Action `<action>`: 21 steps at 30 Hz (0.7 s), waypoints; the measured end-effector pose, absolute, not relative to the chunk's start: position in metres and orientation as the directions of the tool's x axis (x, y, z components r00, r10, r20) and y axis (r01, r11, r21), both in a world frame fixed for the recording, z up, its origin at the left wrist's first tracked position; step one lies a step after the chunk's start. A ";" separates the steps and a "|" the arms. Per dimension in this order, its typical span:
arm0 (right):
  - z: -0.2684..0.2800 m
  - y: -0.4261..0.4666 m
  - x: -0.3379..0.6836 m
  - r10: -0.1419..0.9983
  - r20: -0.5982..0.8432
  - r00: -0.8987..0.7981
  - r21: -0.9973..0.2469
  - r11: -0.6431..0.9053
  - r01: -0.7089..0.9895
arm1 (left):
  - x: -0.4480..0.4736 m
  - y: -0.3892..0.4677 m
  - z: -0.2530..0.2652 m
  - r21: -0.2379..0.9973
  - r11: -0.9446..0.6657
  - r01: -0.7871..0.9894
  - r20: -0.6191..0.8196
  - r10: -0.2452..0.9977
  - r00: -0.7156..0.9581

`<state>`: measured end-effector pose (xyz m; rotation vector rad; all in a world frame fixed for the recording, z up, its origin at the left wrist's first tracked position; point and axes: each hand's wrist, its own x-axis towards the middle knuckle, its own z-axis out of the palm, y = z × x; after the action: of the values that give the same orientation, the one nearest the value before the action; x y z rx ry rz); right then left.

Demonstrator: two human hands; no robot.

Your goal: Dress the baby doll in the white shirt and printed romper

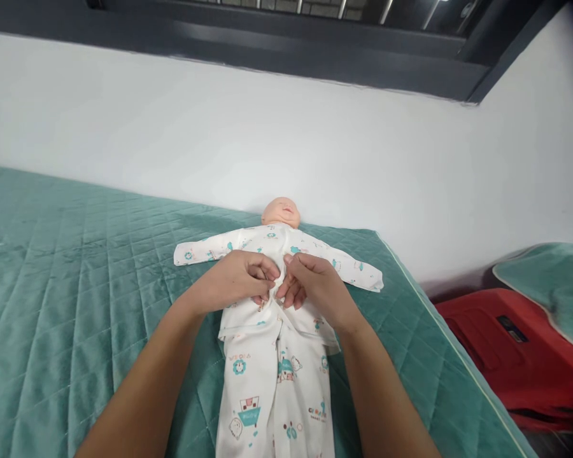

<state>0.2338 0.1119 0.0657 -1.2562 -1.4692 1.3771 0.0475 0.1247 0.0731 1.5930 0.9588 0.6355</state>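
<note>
A baby doll [281,211] lies on its back, its head toward the wall and its sleeves spread wide. It wears a white long-sleeved baby shirt [262,239] with teal and orange prints, and matching baby pants [253,394]. Over the belly, my left hand [248,277] pinches the front edge of the shirt between curled fingers. Close beside it, my right hand [312,283] grips the other side of the same front opening, thumb raised against the fingers. The fabric between my fingertips is partly hidden, and I cannot make out any fastener there.
A green quilted cover [100,286] spreads beneath the doll, its piped edge running down the right. Beyond that edge stands a red plastic seat or chair [496,343] with green cloth [554,286] over it. The white wall [219,133] rises behind, under a dark window frame [248,44].
</note>
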 end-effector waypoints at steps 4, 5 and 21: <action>0.066 0.112 0.232 0.970 -0.106 -0.219 -0.981 -0.066 0.181 | 0.047 0.125 0.071 0.947 -0.143 0.288 -0.028 0.856 0.517; 0.066 0.112 0.233 0.969 -0.109 -0.222 -0.982 -0.070 0.176 | 0.047 0.125 0.070 0.940 -0.162 0.301 -0.015 0.860 0.510; 0.058 0.117 0.245 0.972 -0.046 -0.231 -0.998 -0.056 -0.037 | 0.049 0.126 0.067 0.948 -0.167 0.273 0.001 0.854 0.520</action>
<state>0.2445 0.1167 0.0582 -1.0956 -1.3196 1.4381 0.0489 0.1264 0.0671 1.7066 0.9584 0.6894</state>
